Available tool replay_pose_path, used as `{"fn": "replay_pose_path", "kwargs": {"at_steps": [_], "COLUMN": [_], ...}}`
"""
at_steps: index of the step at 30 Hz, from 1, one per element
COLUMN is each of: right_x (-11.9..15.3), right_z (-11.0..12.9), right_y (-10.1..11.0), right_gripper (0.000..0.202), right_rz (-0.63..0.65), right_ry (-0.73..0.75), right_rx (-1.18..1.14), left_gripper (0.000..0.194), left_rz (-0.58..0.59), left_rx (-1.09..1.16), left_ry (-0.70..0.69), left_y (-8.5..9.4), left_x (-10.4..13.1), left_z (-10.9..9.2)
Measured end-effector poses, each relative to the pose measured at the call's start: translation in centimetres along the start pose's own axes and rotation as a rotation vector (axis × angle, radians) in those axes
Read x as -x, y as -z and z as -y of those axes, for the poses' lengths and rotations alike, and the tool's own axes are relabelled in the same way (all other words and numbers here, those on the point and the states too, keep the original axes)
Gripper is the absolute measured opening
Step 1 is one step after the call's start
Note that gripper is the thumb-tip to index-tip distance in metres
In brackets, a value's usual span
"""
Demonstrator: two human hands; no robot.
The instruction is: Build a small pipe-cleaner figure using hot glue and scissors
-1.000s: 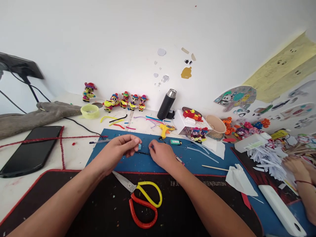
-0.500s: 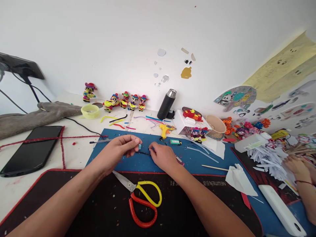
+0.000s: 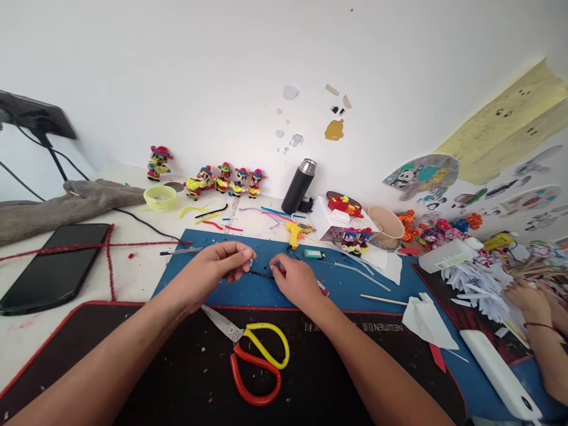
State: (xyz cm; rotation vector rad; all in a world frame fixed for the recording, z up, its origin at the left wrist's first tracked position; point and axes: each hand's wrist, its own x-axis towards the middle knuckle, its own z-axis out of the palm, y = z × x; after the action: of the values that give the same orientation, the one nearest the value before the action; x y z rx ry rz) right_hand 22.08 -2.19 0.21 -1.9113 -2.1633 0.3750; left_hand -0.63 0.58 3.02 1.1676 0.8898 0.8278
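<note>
My left hand (image 3: 226,263) is closed in a pinch over the blue mat (image 3: 177,278), with a small light-blue piece (image 3: 251,262) between thumb and fingertips. To its right, my right hand (image 3: 290,275) has its fingers drawn together at the end of a thin black strand (image 3: 261,274); what they hold is too small to make out. The strand spans the short gap between the hands. Just below lie scissors (image 3: 239,334) with one yellow and one red handle, on the black mat (image 3: 177,367).
Behind the hands are a yellow glue gun (image 3: 294,235), a green lighter (image 3: 313,254), a black flask (image 3: 299,186) and several small figures (image 3: 237,182). A phone (image 3: 53,266) lies left. Another person's hands (image 3: 528,299) are at the right, near paper strips (image 3: 479,281).
My right hand has shifted slightly right. The light-blue piece shows narrower in my left fingers. The whole view has moved slightly.
</note>
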Motion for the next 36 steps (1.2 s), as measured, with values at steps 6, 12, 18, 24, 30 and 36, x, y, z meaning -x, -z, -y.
{"fn": "replay_pose_path", "kwargs": {"at_steps": [6,12,18,24,30,36], "right_x": [-0.6,-1.1,-1.2,-1.6,-1.9,-1.9], "right_z": [0.6,1.0,0.9,0.9,-0.1,-0.5], "right_y": [0.0,-0.2,-0.2,0.0,-0.7,-0.8], "right_gripper": [0.017,0.015,0.013,0.009,0.006,0.006], "right_rz": [0.005,0.029,0.047,0.066,0.011,-0.016], "right_ry": [-0.012,-0.002,-0.025,-0.079,-0.086,-0.079], "right_rx": [-0.002,0.015,0.000,-0.094,-0.239,-0.273], "left_gripper": [0.040,0.039,0.039,0.042,0.044,0.043], "left_rz": [0.023,0.048,0.072,0.090,0.103,0.090], "left_rx": [-0.016,-0.012,-0.026,-0.073,-0.103,-0.090], "left_ry": [-0.010,-0.011,-0.011,-0.012,-0.010,-0.013], "left_y": [0.0,0.1,0.0,0.1,0.1,0.0], "left_x": [0.0,0.0,0.1,0.1,-0.1,0.0], "left_z": [-0.1,0.1,0.1,0.1,0.1,0.1]}}
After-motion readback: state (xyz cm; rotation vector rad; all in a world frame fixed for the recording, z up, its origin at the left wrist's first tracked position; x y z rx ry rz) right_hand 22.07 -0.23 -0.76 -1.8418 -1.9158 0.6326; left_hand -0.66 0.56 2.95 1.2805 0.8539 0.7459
